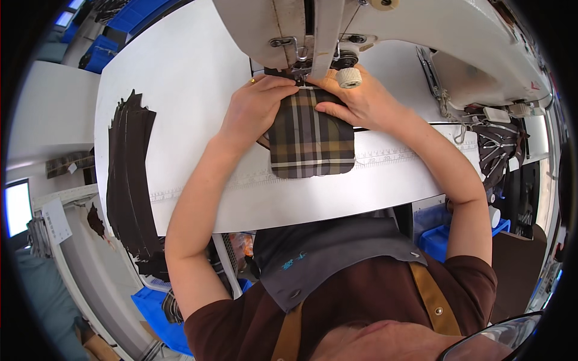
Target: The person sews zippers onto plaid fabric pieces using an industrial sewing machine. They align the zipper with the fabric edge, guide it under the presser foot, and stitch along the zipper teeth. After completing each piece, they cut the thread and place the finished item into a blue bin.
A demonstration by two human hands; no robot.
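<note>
A plaid fabric piece in brown, black, olive and white, with rounded lower corners, lies under the needle and presser foot of a white sewing machine. At its upper left edge my left hand pinches the cloth, thumb and fingers pressed together close to the foot. My right hand grips it at the upper right, with the thumb on top of the cloth. The right fingertips are partly hidden behind the machine head. The piece's lower end lies flat toward me, across a printed ruler strip.
A stack of dark brown fabric strips hangs over the table's left edge. Right of the machine are tweezers and a bundle of dark pieces with metal zippers or clips. Blue bins stand below the white table.
</note>
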